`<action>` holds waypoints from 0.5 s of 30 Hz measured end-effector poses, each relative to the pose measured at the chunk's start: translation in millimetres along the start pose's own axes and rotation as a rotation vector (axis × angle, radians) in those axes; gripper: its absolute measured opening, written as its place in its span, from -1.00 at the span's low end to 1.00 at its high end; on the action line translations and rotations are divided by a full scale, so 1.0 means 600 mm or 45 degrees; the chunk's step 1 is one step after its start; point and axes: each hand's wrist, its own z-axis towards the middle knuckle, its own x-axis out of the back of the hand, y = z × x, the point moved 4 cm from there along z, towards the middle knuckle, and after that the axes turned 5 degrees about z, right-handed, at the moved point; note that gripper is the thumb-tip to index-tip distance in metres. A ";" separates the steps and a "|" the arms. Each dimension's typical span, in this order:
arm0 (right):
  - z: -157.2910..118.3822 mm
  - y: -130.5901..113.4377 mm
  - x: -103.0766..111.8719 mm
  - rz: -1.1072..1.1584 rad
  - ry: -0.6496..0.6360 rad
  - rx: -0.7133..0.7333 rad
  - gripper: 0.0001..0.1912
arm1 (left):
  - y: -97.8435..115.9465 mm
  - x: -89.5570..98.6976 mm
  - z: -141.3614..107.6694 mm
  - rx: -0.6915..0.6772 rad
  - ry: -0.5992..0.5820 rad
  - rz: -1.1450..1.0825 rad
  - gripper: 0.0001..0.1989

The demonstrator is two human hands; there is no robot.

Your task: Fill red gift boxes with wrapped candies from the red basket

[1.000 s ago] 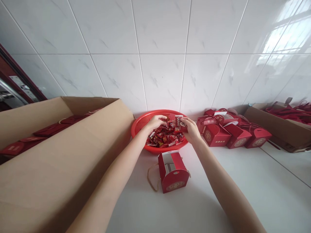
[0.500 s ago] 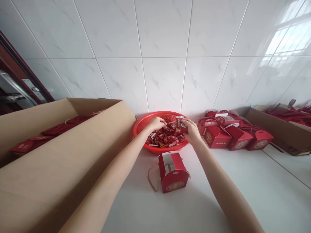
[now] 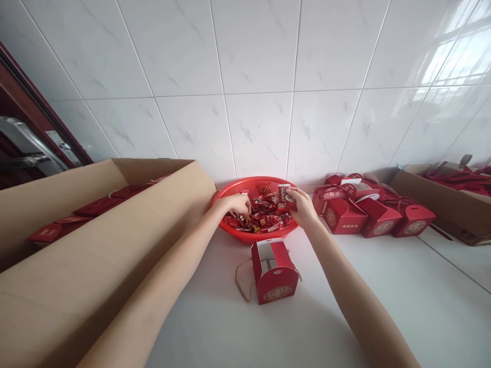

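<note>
A red plastic basket holds a heap of red-wrapped candies. My left hand is inside its left part, fingers curled down and together among the candies; whatever they grip is hidden. At the basket's right side, my right hand is closed on a red candy packet with white print, held above the heap. Just in front of the basket stands an upright red gift box, its top open and a rope handle hanging at its left.
On the left is a long cardboard box with red flat boxes inside. Several closed red gift boxes cluster to the right against the tiled wall. Beyond them, another cardboard box holds dark red items.
My left hand has moved left and a little down within the basket, its fingers now lower among the candies. The right hand stays in place with the packet.
</note>
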 end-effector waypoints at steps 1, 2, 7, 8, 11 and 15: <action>0.000 0.000 0.000 0.003 0.000 0.003 -0.93 | 0.005 -0.001 -0.007 0.000 -0.069 0.049 -0.82; 0.000 0.000 0.000 0.006 0.002 0.006 -0.92 | 0.010 -0.002 -0.014 0.005 -0.123 0.096 -0.79; -0.003 -0.001 -0.003 0.008 0.010 0.004 -0.92 | 0.036 -0.012 -0.038 0.082 -0.261 0.253 -0.72; -0.003 -0.002 -0.003 0.008 0.009 0.003 -0.92 | 0.039 -0.016 -0.039 0.101 -0.285 0.274 -0.74; -0.005 -0.003 -0.005 0.009 0.006 0.002 -0.93 | 0.046 -0.032 -0.032 0.160 -0.284 0.338 -0.73; -0.006 -0.004 -0.005 0.005 -0.002 0.001 -0.94 | 0.054 -0.048 -0.008 0.147 -0.123 0.340 -0.72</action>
